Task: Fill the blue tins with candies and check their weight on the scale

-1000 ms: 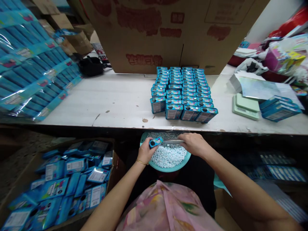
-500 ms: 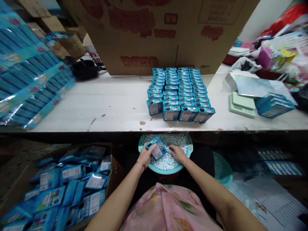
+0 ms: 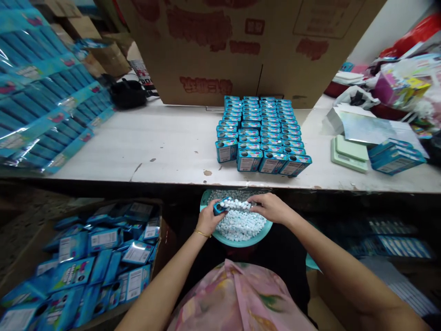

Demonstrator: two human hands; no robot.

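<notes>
My left hand (image 3: pixel 207 221) has its fingers clamped on a small blue box (image 3: pixel 220 206) above the near half of the scene's turquoise basin (image 3: pixel 253 241), which is filled with white pellets (image 3: pixel 241 226). My right hand (image 3: pixel 272 208) is at the box's right, its fingers closed on something beneath a row of pellets, too small for me to identify. On the white desk (image 3: pixel 172 142) just beyond, I see upright blue boxes (image 3: pixel 263 133) packed in columns, with a pale green scale (image 3: pixel 349 154) to their right.
</notes>
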